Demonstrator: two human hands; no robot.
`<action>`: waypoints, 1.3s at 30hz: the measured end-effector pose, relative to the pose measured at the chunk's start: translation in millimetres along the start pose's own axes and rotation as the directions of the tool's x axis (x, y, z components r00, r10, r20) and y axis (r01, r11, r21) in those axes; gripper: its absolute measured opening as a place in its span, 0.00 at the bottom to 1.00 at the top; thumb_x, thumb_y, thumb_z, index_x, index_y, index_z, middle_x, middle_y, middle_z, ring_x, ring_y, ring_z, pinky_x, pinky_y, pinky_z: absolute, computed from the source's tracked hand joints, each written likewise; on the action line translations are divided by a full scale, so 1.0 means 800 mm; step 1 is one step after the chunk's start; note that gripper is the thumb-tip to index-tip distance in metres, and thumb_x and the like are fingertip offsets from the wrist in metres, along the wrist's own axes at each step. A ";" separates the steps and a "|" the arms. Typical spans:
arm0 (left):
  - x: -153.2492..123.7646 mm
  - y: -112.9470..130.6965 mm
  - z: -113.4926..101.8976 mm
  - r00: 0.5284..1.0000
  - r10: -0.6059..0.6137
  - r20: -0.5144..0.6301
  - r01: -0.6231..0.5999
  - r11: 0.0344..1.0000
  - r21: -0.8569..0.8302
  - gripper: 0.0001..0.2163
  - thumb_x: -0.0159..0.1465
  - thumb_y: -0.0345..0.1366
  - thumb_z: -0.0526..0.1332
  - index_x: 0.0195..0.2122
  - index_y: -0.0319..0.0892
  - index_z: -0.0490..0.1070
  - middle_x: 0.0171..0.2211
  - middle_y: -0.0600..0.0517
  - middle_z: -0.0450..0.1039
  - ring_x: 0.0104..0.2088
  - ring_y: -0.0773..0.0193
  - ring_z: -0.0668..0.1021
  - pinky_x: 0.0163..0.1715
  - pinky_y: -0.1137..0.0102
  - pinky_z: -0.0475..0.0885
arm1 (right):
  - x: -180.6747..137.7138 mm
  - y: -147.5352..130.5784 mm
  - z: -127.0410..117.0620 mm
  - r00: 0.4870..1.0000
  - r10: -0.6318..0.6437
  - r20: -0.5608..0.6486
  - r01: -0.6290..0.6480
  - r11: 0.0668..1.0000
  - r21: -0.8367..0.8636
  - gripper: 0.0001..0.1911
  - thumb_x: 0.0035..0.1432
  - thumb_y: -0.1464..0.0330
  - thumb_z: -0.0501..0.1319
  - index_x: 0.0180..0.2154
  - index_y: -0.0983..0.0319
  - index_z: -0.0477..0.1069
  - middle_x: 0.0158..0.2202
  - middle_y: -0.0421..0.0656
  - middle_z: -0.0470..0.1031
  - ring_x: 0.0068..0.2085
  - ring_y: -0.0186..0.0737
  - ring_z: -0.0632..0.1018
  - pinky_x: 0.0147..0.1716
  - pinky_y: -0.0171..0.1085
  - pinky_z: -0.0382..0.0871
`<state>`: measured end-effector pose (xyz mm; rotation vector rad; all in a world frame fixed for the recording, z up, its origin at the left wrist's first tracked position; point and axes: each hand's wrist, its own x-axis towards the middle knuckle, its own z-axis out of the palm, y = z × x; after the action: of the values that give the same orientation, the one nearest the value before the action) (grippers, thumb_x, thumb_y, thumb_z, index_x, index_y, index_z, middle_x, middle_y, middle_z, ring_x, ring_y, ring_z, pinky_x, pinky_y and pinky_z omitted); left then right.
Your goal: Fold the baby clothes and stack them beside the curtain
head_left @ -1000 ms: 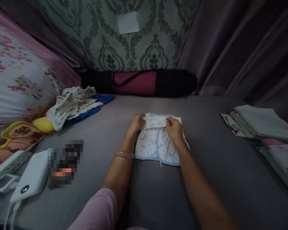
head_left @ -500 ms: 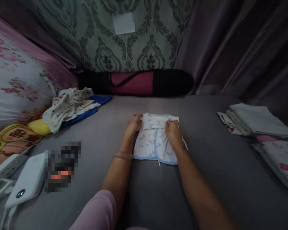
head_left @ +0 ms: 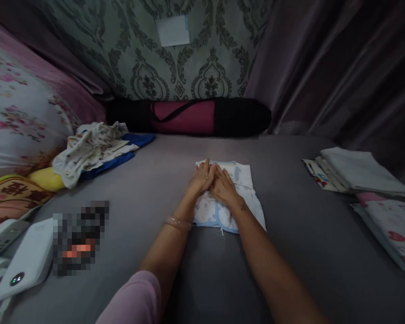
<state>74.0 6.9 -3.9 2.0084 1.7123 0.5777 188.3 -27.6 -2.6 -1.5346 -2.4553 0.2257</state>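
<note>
A small white baby shirt point(head_left: 246, 209) with pale blue print and blue trim lies on the grey bed sheet, its sleeves folded across the upper part. My left hand point(head_left: 202, 177) rests flat on the shirt's upper left, fingers stretched out. Beside it and touching it, my right hand point(head_left: 223, 185) also lies flat, fingers pointing away from me. Between them the hands cover the middle of the chest. A short white tie string point(head_left: 222, 232) sticks out below the hem.
Crumpled clothes point(head_left: 94, 148) lie at the left, near a yellow cushion point(head_left: 13, 193), a white power bank point(head_left: 27, 256) and a power strip point(head_left: 6, 236). Folded cloths point(head_left: 364, 171) are stacked on the right. A black and maroon long bag point(head_left: 189, 117) lies along the wall.
Both hands have come inward from the shirt's two sides and now lie together on its chest. The fingers, bent on the cloth before, are now stretched flat.
</note>
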 end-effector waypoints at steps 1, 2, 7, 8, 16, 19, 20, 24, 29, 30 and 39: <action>-0.002 0.001 -0.001 1.000 -0.006 0.028 0.006 1.000 0.015 0.30 0.70 0.48 0.36 0.66 0.32 0.50 0.66 0.38 0.52 0.68 0.53 0.53 0.65 0.56 0.44 | -0.001 0.001 0.000 1.000 -0.001 0.013 0.001 1.000 -0.006 0.30 0.66 0.66 0.44 0.67 0.67 0.49 0.68 0.48 0.50 0.69 0.44 0.48 0.66 0.45 0.38; -0.004 0.001 -0.002 0.999 -0.009 0.053 0.008 0.999 0.032 0.30 0.70 0.49 0.35 0.66 0.34 0.50 0.67 0.40 0.50 0.68 0.53 0.51 0.65 0.55 0.43 | -0.002 0.002 0.000 1.000 0.009 0.020 -0.009 1.000 -0.012 0.30 0.66 0.66 0.44 0.67 0.68 0.49 0.68 0.48 0.50 0.69 0.44 0.49 0.66 0.45 0.38; -0.015 0.002 -0.007 0.991 -0.009 0.131 -0.015 0.983 0.182 0.29 0.70 0.46 0.34 0.67 0.36 0.48 0.69 0.43 0.44 0.69 0.54 0.46 0.66 0.54 0.39 | -0.004 0.007 -0.004 0.984 0.169 -0.061 -0.171 0.985 -0.019 0.29 0.66 0.67 0.42 0.65 0.72 0.53 0.67 0.50 0.53 0.68 0.45 0.51 0.65 0.43 0.40; -0.016 0.001 -0.005 0.991 0.003 0.132 -0.033 0.973 0.227 0.29 0.70 0.45 0.35 0.68 0.35 0.48 0.69 0.43 0.43 0.69 0.54 0.45 0.66 0.53 0.39 | -0.004 0.008 -0.004 0.977 0.197 -0.078 -0.199 0.980 -0.022 0.29 0.67 0.67 0.41 0.65 0.73 0.54 0.67 0.50 0.53 0.68 0.45 0.52 0.65 0.43 0.40; -0.022 -0.021 -0.006 0.997 0.024 0.077 -0.049 0.936 0.347 0.33 0.69 0.50 0.39 0.68 0.31 0.46 0.69 0.38 0.42 0.69 0.49 0.45 0.66 0.54 0.42 | -0.007 0.022 0.000 0.924 0.361 -0.127 -0.371 0.927 -0.059 0.30 0.67 0.64 0.40 0.65 0.74 0.54 0.67 0.53 0.53 0.67 0.49 0.52 0.64 0.48 0.40; -0.026 -0.036 -0.017 0.996 -0.007 0.090 -0.024 0.940 0.340 0.34 0.69 0.52 0.40 0.68 0.32 0.45 0.69 0.36 0.41 0.69 0.49 0.46 0.65 0.54 0.44 | -0.011 0.029 -0.002 0.906 0.403 -0.128 -0.413 0.909 -0.061 0.31 0.67 0.64 0.40 0.65 0.74 0.52 0.68 0.53 0.51 0.67 0.50 0.51 0.64 0.49 0.41; -0.027 -0.041 -0.021 0.996 -0.012 0.094 -0.021 0.939 0.342 0.33 0.69 0.52 0.40 0.68 0.33 0.44 0.69 0.37 0.41 0.69 0.50 0.46 0.65 0.54 0.43 | -0.012 0.031 -0.003 0.899 0.419 -0.125 -0.429 0.901 -0.062 0.31 0.67 0.64 0.40 0.65 0.74 0.52 0.68 0.53 0.51 0.67 0.51 0.51 0.64 0.49 0.41; -0.032 -0.052 -0.031 0.995 -0.026 0.095 -0.011 0.930 0.369 0.32 0.69 0.51 0.39 0.69 0.37 0.43 0.69 0.41 0.42 0.69 0.51 0.47 0.65 0.52 0.42 | -0.017 0.037 -0.007 0.860 0.501 -0.095 -0.507 0.860 -0.062 0.31 0.67 0.64 0.40 0.66 0.73 0.50 0.68 0.54 0.49 0.68 0.51 0.51 0.64 0.52 0.39; -0.040 -0.054 -0.036 0.991 -0.092 0.093 0.048 0.919 0.391 0.31 0.69 0.50 0.38 0.69 0.38 0.44 0.69 0.43 0.42 0.69 0.51 0.46 0.65 0.51 0.42 | -0.026 0.044 -0.010 0.814 0.568 -0.127 -0.576 0.817 -0.037 0.31 0.66 0.64 0.40 0.65 0.73 0.52 0.68 0.55 0.49 0.67 0.52 0.51 0.62 0.57 0.44; -0.040 -0.055 -0.038 0.991 -0.092 0.097 0.047 0.917 0.396 0.30 0.69 0.49 0.37 0.69 0.38 0.44 0.69 0.43 0.42 0.69 0.51 0.46 0.65 0.51 0.42 | -0.028 0.046 -0.011 0.810 0.570 -0.140 -0.579 0.815 -0.036 0.31 0.66 0.65 0.40 0.65 0.74 0.53 0.68 0.56 0.50 0.67 0.53 0.52 0.62 0.57 0.45; -0.013 -0.039 -0.069 0.993 -0.069 0.093 0.043 0.968 0.249 0.22 0.69 0.40 0.47 0.60 0.35 0.61 0.61 0.36 0.63 0.61 0.52 0.66 0.58 0.61 0.61 | -0.027 0.036 -0.028 0.849 0.478 -0.225 -0.487 0.873 0.017 0.29 0.67 0.66 0.41 0.65 0.74 0.53 0.66 0.57 0.54 0.66 0.54 0.54 0.63 0.55 0.43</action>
<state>16.0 4.3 22.8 2.1071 1.8481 0.2479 228.5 -34.0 9.4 -2.0538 -1.8778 0.0800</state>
